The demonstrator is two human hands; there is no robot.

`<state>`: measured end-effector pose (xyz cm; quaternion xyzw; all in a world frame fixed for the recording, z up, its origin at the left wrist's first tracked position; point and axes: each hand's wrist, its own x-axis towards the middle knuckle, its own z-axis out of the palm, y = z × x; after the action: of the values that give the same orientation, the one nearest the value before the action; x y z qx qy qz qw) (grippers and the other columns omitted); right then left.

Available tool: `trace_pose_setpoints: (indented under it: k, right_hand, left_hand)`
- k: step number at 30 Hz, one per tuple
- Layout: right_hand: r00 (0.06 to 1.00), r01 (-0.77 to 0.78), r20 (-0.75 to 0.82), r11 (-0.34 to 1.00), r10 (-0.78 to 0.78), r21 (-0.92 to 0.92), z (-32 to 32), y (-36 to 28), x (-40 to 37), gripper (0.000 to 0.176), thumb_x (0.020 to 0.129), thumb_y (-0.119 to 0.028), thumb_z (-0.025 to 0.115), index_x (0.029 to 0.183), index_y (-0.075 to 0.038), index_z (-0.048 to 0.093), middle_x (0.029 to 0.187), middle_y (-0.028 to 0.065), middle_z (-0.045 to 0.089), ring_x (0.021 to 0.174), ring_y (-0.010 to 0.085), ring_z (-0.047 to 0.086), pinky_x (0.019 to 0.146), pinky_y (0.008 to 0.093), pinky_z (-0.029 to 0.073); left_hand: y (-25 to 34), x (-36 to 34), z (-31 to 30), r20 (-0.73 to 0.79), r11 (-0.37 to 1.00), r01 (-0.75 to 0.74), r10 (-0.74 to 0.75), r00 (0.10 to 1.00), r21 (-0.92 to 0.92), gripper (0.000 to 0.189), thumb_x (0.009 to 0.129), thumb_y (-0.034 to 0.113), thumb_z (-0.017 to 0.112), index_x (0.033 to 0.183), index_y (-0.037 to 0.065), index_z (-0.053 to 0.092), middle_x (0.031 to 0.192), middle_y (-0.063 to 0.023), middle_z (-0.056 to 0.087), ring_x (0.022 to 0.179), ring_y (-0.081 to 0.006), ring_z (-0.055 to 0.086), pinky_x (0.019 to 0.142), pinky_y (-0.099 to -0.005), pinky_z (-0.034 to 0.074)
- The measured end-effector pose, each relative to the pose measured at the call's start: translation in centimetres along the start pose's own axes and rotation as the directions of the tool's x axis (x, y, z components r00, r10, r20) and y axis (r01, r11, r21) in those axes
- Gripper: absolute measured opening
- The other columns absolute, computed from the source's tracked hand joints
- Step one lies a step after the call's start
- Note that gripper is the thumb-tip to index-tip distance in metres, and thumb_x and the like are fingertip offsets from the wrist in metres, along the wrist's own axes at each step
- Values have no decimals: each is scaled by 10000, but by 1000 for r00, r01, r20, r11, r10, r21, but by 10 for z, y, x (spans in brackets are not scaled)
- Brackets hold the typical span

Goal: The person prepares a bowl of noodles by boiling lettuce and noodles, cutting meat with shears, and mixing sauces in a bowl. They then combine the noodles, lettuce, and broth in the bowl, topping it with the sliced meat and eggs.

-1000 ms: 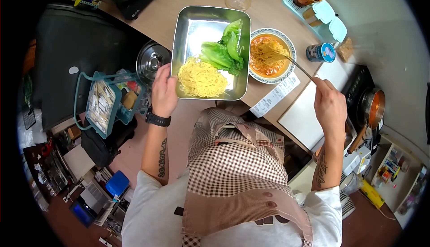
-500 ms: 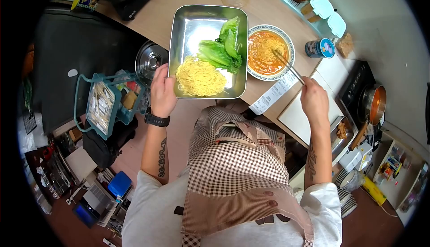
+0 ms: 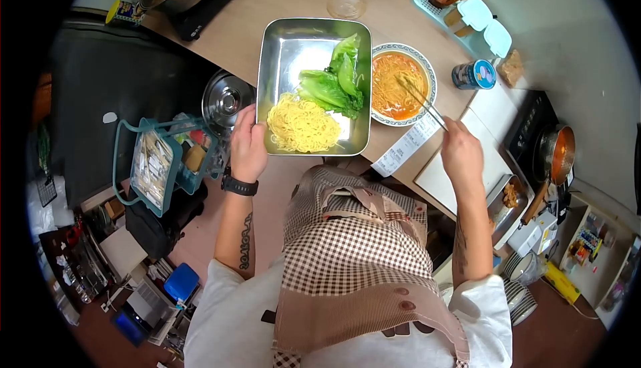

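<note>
Our right hand has drawn in closer, pinching thin metal chopsticks whose tips rest in the round patterned bowl of orange noodle soup just ahead. Our left hand clasps the rectangular steel tray, with yellow noodles beside its thumb and green leaves beyond.

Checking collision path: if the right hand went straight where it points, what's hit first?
Likely the near rim of the round patterned bowl of orange noodle soup, where the thin chopsticks in the right hand dip. The flat white receipt lies under that line. Height unclear.
</note>
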<state>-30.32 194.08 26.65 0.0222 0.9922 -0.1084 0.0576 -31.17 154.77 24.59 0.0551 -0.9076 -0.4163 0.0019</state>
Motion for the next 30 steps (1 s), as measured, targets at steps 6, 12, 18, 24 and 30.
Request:
trace_pose_setpoints:
  k: [6,12,18,24,30]
  right_hand:
    - [994,-35,98,994,45,-102,-31,-2,-14,284,850,-32,505,1072,-17,681,936,167,687,782,352,681,728,432,551]
    - [994,-20,102,992,33,-123,-35,-2,-18,265,857,-20,497,1060,-9,668,940,173,681,801,362,678,750,432,544]
    - [995,15,96,991,-2,-134,-23,6,-7,263,861,-39,503,1070,-7,660,924,173,676,787,360,676,722,444,541]
    - [988,111,118,991,-102,-71,-13,-11,-13,246,860,-35,499,1043,-4,660,942,174,680,787,358,680,716,442,546]
    - [999,20,50,996,-15,-91,-56,-2,-9,241,886,-61,539,1063,-36,701,917,161,696,768,344,692,745,429,557]
  left_hand:
    - [-5,-4,3,-15,1000,-20,20,1000,11,357,927,125,445,1194,-63,590,1262,-177,588,1137,-336,585,990,-359,438]
    - [-5,-2,2,-15,1000,-14,14,1000,10,351,926,118,442,1186,-63,592,1262,-178,587,1135,-333,586,990,-356,437]
    - [-5,-2,2,4,1000,-25,26,1000,-16,343,925,117,444,1172,-67,594,1265,-177,584,1139,-330,583,991,-356,436]
    - [-8,-7,4,1,1000,-15,15,1000,-24,349,923,120,442,1173,-71,592,1270,-181,579,1146,-338,576,995,-360,432]
    - [-7,-6,3,12,1000,-9,9,1000,-8,357,922,128,442,1176,-75,590,1268,-185,580,1140,-343,577,994,-364,432]
